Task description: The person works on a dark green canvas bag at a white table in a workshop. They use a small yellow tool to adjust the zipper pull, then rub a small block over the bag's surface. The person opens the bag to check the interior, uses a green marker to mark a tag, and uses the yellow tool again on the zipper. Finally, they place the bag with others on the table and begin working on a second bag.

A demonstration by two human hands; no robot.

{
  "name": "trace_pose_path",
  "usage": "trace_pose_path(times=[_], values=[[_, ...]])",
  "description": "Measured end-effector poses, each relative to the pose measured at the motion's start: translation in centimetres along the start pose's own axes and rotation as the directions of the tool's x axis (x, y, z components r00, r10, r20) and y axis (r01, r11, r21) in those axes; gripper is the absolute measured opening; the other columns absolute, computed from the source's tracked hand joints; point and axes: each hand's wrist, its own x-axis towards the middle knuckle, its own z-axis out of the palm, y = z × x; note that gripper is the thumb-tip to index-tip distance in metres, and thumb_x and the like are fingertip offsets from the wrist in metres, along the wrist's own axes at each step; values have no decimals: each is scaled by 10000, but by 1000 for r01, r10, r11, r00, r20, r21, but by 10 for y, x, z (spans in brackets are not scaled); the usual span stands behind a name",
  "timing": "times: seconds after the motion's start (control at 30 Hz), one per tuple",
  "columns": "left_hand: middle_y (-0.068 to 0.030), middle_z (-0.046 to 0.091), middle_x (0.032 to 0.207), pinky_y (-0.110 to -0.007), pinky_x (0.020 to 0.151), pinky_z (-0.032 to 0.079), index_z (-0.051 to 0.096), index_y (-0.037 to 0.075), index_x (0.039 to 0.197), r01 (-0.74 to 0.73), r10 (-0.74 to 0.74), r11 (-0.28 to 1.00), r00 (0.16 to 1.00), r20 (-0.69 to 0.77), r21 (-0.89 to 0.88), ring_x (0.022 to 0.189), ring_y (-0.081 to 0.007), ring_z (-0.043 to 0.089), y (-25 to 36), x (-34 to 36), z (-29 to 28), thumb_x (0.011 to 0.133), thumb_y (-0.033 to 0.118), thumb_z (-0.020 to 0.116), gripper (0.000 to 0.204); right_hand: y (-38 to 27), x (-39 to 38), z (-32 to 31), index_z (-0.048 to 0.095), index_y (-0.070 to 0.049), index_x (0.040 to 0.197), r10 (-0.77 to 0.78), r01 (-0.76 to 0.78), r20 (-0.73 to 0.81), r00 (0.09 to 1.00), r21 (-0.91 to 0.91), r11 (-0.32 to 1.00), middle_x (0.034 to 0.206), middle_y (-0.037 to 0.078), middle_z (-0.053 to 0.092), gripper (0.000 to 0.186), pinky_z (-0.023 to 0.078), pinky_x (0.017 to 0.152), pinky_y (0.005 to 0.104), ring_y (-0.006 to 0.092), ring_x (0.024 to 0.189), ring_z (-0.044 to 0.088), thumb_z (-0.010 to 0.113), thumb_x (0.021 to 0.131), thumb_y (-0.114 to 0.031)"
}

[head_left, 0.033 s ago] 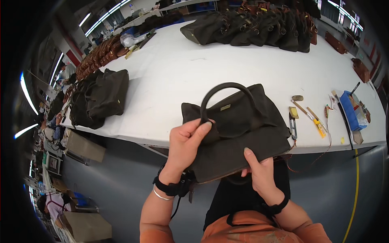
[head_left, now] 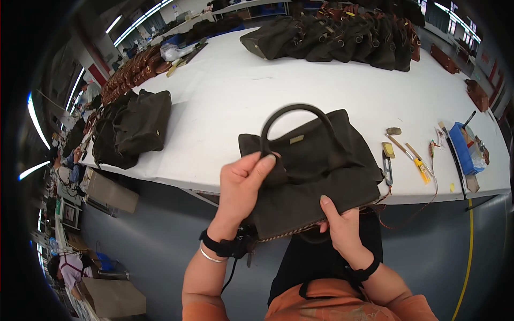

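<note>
A dark olive handbag (head_left: 316,176) lies tilted over the near edge of the table, its zipped edge toward my body. My left hand (head_left: 241,182) is closed, pinching the foot of its upright loop handle (head_left: 300,107) between thumb and fingers. With the thumb on top and fingers underneath, my right hand (head_left: 342,227) grips the bag's panel by the brass zipper (head_left: 292,233). A small metal plate (head_left: 296,139) shows on the far side of the bag. Part of a second handle is visible below the zipper, mostly hidden.
On the white table (head_left: 214,117), several dark bags (head_left: 342,40) stand along the back; more dark bags (head_left: 142,125) sit at left beside brown ones (head_left: 131,69). To the right are a hammer (head_left: 399,143), a yellow-handled tool (head_left: 422,170), a cutter (head_left: 387,168) and a blue bin (head_left: 465,150).
My left hand and the loop handle have shifted slightly left and up. The bag's front panel has creased a little more; my right hand keeps its grip.
</note>
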Motion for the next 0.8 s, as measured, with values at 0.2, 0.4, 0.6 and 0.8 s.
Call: trace_pose_path(times=[0.2, 0.4, 0.6, 0.8], values=[[-100, 711, 848, -265, 739, 559, 683, -35, 1078, -113, 111, 992, 993, -38, -57, 775, -128, 680, 41, 13, -19, 969, 202, 618, 268, -3, -2, 3, 623, 22, 897, 298, -241, 233, 926, -245, 939, 700, 50, 616, 273, 438, 408, 221, 100, 472, 568, 576, 979, -234], [-83, 722, 878, -228, 784, 512, 699, -36, 1095, -102, 103, 994, 995, 1, -35, 818, -100, 651, 34, 4, -20, 938, 157, 663, 252, -98, -22, -14, 656, 19, 908, 183, 251, 640, 746, -526, 813, 655, 89, 629, 260, 495, 534, 281, 159, 551, 629, 559, 984, -210], [-87, 724, 907, -226, 794, 510, 698, -33, 1099, -108, 109, 994, 993, 38, -31, 851, -104, 656, 41, 3, -14, 939, 105, 646, 218, -96, 51, 1, 596, 16, 1063, -242, 848, 814, 528, -491, 198, 950, 203, 616, 186, 499, 781, 425, 360, 927, 613, 589, 881, -25], [-91, 713, 983, -246, 832, 518, 659, -39, 1138, -180, 178, 984, 982, 63, 16, 911, -121, 660, 47, -6, -27, 921, 36, 645, 231, -98, 75, 21, 415, -78, 1385, -239, 855, 821, 518, -498, 145, 1201, 234, 551, 502, 392, 1001, 487, 444, 1171, 481, 555, 905, -34]])
